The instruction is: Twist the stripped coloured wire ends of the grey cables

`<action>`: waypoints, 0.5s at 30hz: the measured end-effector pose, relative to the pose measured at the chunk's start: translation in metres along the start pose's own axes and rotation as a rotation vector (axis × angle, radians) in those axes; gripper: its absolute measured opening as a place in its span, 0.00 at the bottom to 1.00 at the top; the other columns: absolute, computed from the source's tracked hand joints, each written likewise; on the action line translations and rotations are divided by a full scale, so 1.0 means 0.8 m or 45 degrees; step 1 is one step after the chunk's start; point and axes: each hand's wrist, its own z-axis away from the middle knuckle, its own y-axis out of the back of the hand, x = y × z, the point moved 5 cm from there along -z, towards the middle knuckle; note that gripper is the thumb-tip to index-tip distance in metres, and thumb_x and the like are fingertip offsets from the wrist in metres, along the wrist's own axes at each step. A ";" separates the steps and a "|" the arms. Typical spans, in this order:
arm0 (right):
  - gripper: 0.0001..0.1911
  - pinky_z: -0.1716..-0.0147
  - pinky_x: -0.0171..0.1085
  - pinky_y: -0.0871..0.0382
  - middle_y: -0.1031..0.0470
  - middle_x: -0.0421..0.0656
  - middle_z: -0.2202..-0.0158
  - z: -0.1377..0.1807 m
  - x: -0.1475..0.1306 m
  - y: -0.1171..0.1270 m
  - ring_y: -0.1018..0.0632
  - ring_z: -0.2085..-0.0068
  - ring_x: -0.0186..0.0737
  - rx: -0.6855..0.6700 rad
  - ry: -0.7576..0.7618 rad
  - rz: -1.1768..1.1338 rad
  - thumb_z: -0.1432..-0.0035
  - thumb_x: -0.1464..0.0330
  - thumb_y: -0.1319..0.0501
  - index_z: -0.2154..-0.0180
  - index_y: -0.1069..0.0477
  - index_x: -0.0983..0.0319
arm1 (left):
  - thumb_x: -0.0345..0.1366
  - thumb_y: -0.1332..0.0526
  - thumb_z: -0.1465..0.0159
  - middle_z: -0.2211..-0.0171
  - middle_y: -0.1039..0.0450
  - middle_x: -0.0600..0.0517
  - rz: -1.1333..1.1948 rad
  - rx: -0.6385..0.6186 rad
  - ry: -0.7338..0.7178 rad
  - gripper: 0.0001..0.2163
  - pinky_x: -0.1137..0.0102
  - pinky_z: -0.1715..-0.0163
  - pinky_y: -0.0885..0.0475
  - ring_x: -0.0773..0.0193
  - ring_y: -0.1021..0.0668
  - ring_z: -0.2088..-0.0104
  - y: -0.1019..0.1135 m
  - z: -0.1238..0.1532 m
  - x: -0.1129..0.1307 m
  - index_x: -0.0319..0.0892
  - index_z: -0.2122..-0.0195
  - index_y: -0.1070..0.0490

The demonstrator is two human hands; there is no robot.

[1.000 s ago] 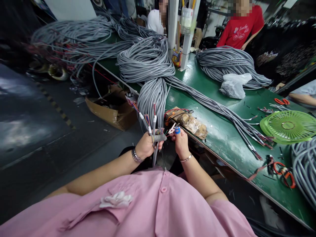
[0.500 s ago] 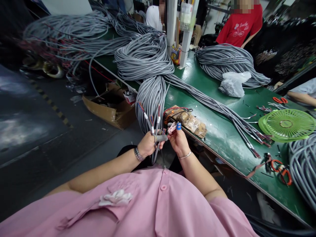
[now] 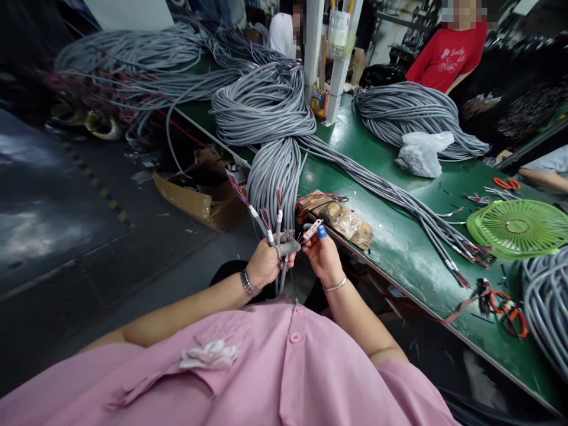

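Observation:
My left hand (image 3: 265, 261) is closed round several grey cables (image 3: 278, 222) with stripped ends and white bands. Their thin coloured wires (image 3: 239, 194) fan out above the fist. A grey wrap covers one finger of that hand. Just to the right, my right hand (image 3: 323, 258) pinches a small flat pink tool (image 3: 312, 229), whose exact kind I cannot make out. Blue tape (image 3: 322, 231) is on its thumb. The tool's lower end is close to short thin wires at the left fingers; whether it grips them is unclear.
A large coil of grey cable (image 3: 266, 106) hangs over the green table's (image 3: 381, 207) edge. On the table are a taped block (image 3: 346, 222), a cable bundle (image 3: 377, 177), a green fan (image 3: 517, 228) and orange-handled scissors (image 3: 510, 313). A cardboard box (image 3: 195, 201) stands below. A person in red (image 3: 448, 56) stands behind.
The pink tool has turned slightly in my right hand. The cable ends in my left hand lean further left. The whole view has shifted a little.

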 end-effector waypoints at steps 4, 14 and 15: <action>0.17 0.77 0.29 0.39 0.30 0.38 0.76 -0.003 -0.002 0.015 0.35 0.77 0.28 0.171 0.197 0.180 0.46 0.54 0.36 0.71 0.28 0.63 | 0.34 0.32 0.47 0.85 0.32 0.55 -0.001 -0.001 0.012 0.08 0.75 0.86 0.40 0.71 0.31 0.86 -0.002 -0.002 -0.002 0.38 0.76 0.30; 0.20 0.73 0.31 0.33 0.27 0.40 0.72 -0.015 0.007 0.009 0.30 0.72 0.31 0.015 -0.042 -0.103 0.47 0.50 0.37 0.67 0.26 0.62 | 0.35 0.31 0.49 0.85 0.32 0.55 -0.021 0.026 0.009 0.08 0.75 0.85 0.39 0.71 0.31 0.85 -0.004 -0.005 -0.006 0.38 0.76 0.30; 0.19 0.73 0.31 0.33 0.27 0.39 0.72 -0.016 0.007 0.009 0.30 0.73 0.31 0.035 -0.036 -0.127 0.46 0.52 0.36 0.67 0.26 0.61 | 0.35 0.31 0.49 0.85 0.32 0.55 -0.032 0.031 0.007 0.08 0.75 0.85 0.39 0.71 0.31 0.86 -0.005 -0.005 -0.005 0.38 0.76 0.30</action>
